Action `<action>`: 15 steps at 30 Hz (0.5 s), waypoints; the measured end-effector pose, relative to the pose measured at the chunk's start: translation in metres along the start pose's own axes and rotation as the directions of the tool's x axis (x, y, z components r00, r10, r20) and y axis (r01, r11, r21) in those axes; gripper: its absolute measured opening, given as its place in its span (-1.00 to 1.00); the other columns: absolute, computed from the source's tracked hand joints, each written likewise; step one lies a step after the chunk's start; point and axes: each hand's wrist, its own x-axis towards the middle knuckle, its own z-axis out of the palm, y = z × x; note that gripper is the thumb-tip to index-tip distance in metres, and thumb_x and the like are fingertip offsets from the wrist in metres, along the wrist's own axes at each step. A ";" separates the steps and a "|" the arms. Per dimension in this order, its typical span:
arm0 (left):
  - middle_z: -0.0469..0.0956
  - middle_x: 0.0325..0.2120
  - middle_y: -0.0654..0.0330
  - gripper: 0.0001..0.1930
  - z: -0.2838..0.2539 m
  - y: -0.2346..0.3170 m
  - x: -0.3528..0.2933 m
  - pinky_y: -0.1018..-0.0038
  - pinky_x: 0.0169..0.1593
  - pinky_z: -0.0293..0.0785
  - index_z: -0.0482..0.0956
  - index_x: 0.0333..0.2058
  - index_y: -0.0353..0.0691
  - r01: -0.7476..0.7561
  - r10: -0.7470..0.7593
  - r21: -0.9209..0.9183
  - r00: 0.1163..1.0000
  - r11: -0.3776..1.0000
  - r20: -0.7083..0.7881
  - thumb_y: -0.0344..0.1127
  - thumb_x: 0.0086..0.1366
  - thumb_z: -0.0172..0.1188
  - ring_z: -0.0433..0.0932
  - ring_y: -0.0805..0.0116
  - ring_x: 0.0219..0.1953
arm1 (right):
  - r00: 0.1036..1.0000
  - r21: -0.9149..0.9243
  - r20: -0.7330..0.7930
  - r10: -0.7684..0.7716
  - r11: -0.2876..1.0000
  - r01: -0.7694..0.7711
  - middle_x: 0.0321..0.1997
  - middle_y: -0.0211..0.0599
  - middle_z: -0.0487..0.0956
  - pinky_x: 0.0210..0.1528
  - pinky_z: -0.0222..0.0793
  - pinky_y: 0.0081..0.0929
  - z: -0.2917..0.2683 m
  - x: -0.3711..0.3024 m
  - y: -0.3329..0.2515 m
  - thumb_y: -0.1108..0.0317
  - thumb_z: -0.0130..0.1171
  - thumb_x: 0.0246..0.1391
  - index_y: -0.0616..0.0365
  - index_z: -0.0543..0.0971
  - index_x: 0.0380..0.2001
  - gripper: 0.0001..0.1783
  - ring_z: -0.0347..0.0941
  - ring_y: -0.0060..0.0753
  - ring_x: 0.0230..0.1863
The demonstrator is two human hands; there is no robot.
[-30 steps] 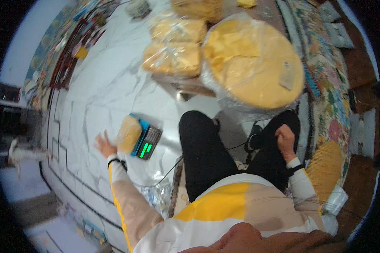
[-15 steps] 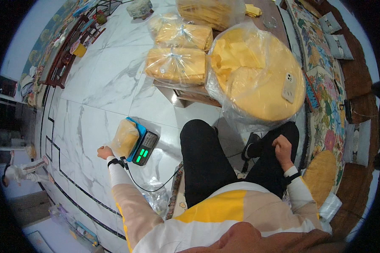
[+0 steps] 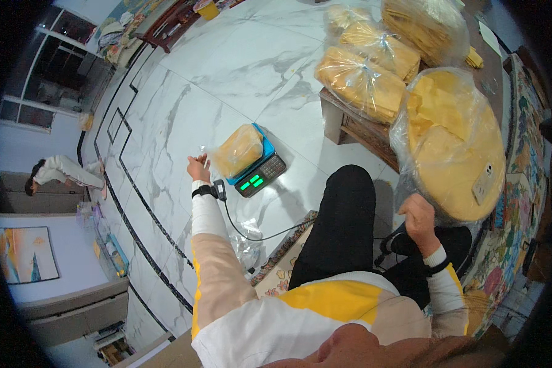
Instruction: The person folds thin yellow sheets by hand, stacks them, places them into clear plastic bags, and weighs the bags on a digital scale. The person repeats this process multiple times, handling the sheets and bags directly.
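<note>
Seated person reaching to a bagged stack on a floor scale.

Head view: the left hand (image 3: 198, 167), fingers spread open, sits just left of centre, beside the clear bag of yellow sheets (image 3: 238, 149) lying on the blue scale (image 3: 261, 173). The right hand (image 3: 418, 216), centre right, curls loosely closed at the big round bagged stack (image 3: 457, 144); whether it grips the plastic is unclear.
</note>
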 end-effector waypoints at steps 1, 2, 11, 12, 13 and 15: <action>0.71 -0.11 0.08 -0.36 0.001 0.009 -0.002 0.06 0.04 0.62 0.60 -0.02 -0.31 0.172 -0.174 -0.095 0.984 0.981 -0.023 0.30 0.62 0.10 0.76 0.12 -0.04 | 0.998 0.060 0.060 -0.006 0.998 0.002 -0.44 -0.15 0.52 -0.32 0.46 -0.13 0.008 0.008 -0.006 0.71 0.16 -0.01 0.18 0.58 -0.46 -0.83 0.53 0.00 -0.37; 0.68 0.04 0.04 -0.12 0.003 0.014 -0.006 -0.04 0.27 0.56 0.41 0.27 -0.42 0.175 -0.170 0.079 0.983 0.981 -0.068 0.45 0.54 0.12 0.73 0.05 0.07 | 0.997 0.087 0.065 -0.046 0.995 0.040 -0.44 -0.17 0.52 -0.32 0.47 -0.13 0.015 0.014 -0.013 0.71 0.17 0.00 0.18 0.58 -0.46 -0.83 0.54 0.00 -0.36; 0.73 -0.10 -0.11 -0.50 0.047 -0.009 0.015 -0.01 -0.01 0.63 0.65 -0.06 -0.42 -0.097 0.365 0.861 0.925 0.499 -0.107 0.01 0.40 0.41 0.70 -0.09 -0.04 | 0.983 0.148 0.147 -0.107 0.985 0.085 -0.43 -0.20 0.54 -0.33 0.52 -0.20 0.050 0.003 -0.064 0.70 0.18 0.04 0.16 0.57 -0.46 -0.83 0.57 -0.03 -0.34; 0.67 -0.43 0.11 -0.73 0.048 -0.010 0.015 0.19 -0.25 0.57 0.61 -0.12 -0.39 -0.194 0.268 0.359 0.948 0.913 -0.170 -0.23 0.50 0.27 0.60 0.12 -0.41 | 0.987 0.150 0.131 -0.090 0.986 0.070 -0.43 -0.19 0.55 -0.32 0.52 -0.19 0.048 -0.002 -0.063 0.71 0.17 0.06 0.17 0.58 -0.46 -0.82 0.57 -0.03 -0.35; 0.65 -0.42 0.14 -0.75 0.049 -0.006 0.015 0.23 -0.26 0.55 0.62 -0.12 -0.38 -0.249 0.271 0.203 0.959 0.947 -0.087 -0.25 0.50 0.25 0.57 0.18 -0.42 | 0.993 0.158 0.102 -0.056 0.987 0.040 -0.42 -0.18 0.56 -0.32 0.52 -0.18 0.045 -0.008 -0.062 0.71 0.17 0.07 0.17 0.59 -0.46 -0.82 0.58 -0.04 -0.35; 0.61 -0.42 0.19 -0.80 0.051 0.007 0.006 0.32 -0.29 0.50 0.62 -0.12 -0.34 -0.109 0.110 -0.056 0.994 0.992 0.025 -0.29 0.50 0.20 0.49 0.30 -0.44 | 0.997 0.174 0.069 0.030 0.984 -0.042 -0.42 -0.17 0.57 -0.31 0.52 -0.18 0.040 -0.018 -0.057 0.71 0.17 0.09 0.18 0.59 -0.46 -0.82 0.58 -0.04 -0.34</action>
